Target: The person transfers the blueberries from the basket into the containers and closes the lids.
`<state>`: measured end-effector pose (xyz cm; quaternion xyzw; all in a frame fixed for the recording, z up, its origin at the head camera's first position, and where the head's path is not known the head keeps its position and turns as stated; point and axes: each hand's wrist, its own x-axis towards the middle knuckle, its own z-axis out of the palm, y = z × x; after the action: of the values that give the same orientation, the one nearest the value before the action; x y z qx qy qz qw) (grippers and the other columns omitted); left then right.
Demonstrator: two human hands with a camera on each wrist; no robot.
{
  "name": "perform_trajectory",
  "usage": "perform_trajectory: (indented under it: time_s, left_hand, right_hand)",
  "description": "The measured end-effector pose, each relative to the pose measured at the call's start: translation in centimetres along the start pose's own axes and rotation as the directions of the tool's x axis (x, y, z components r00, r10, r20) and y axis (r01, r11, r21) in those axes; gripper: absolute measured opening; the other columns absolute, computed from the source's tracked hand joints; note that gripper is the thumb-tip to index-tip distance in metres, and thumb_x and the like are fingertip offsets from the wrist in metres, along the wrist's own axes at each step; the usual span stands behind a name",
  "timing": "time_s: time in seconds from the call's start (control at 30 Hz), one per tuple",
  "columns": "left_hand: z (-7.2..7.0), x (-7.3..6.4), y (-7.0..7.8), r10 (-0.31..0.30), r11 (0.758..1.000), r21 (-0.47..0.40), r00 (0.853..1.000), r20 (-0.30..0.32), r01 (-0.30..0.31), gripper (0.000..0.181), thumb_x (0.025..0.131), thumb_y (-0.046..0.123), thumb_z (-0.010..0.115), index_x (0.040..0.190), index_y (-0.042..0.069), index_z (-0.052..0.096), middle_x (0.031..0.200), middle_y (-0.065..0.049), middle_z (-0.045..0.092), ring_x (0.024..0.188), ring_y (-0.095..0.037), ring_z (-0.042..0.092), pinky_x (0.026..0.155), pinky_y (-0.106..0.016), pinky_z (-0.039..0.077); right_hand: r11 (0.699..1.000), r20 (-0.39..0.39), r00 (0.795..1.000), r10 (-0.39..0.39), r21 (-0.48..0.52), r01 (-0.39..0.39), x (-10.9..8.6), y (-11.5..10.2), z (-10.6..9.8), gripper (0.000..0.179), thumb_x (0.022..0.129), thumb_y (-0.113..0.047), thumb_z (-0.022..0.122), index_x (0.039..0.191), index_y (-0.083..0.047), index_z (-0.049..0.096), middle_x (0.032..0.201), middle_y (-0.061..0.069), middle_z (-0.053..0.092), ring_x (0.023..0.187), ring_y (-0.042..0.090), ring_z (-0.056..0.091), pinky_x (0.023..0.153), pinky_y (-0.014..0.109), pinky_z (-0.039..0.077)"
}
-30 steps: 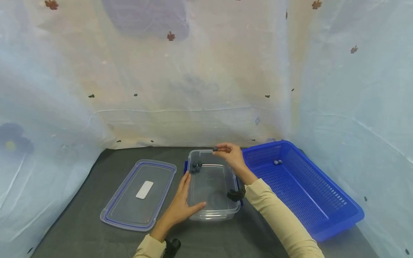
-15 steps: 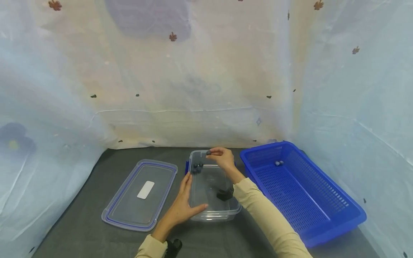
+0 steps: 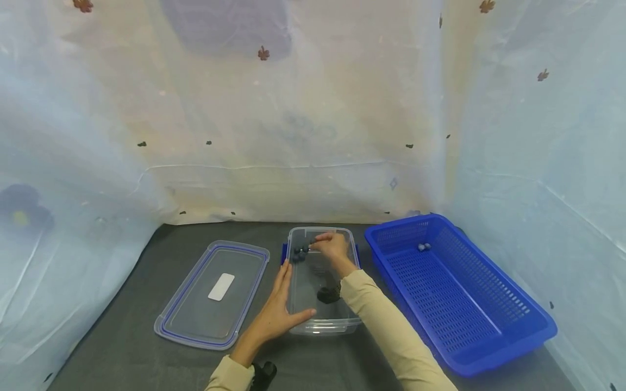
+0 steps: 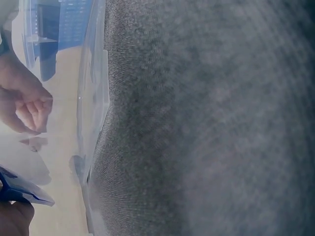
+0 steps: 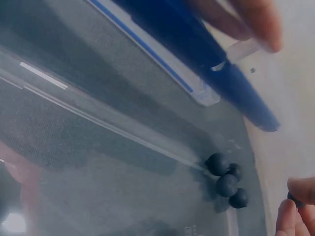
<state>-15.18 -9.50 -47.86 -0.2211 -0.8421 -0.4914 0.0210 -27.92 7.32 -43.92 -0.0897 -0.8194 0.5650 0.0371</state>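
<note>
The clear plastic container [image 3: 323, 326] stands lidless in front of me, its blue side clips folded down. My left hand [image 3: 276, 315] lies along its near left corner, fingers straight and thumb spread against the wall. Over the far part of the container, my right hand [image 3: 333, 248] pinches a dark blueberry [image 5: 295, 199] between thumb and fingers. Several other blueberries [image 5: 227, 185] are clustered in the container's far left corner. In the right wrist view, fingers [image 5: 261, 22] of the left hand show beside a blue clip [image 5: 241, 96].
At the right, a blue perforated basket [image 3: 455, 358] holds two blueberries [image 3: 424, 247] near its far end. A clear lid [image 3: 195, 320] with a blue seal and a white label [image 3: 221, 287] lies left of the container on the dark grey cloth [image 3: 137, 358]. Patterned sheeting surrounds the table.
My right hand has moved left and down over the container from near the basket, still pinching the blueberry. The left hand keeps its place on the container.
</note>
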Motion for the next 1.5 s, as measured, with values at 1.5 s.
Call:
perform_trajectory:
  time_s: [1.5]
  left_hand:
    - [-0.2,0.1,0.2,-0.030,0.999,0.024,0.999,0.022,0.029,0.115,0.080,0.047,0.076,0.156,0.007,0.000,0.161,-0.008,-0.009,0.144,-0.035,0.003,0.108,-0.061,0.022]
  right_hand:
    - [0.974,-0.060,0.998,-0.023,-0.225,0.009,0.7,2.9,2.2,0.022,0.065,-0.005,0.088,0.084,-0.003,0.078,0.082,0.005,0.073,0.104,0.036,0.056,0.096,0.043,0.043]
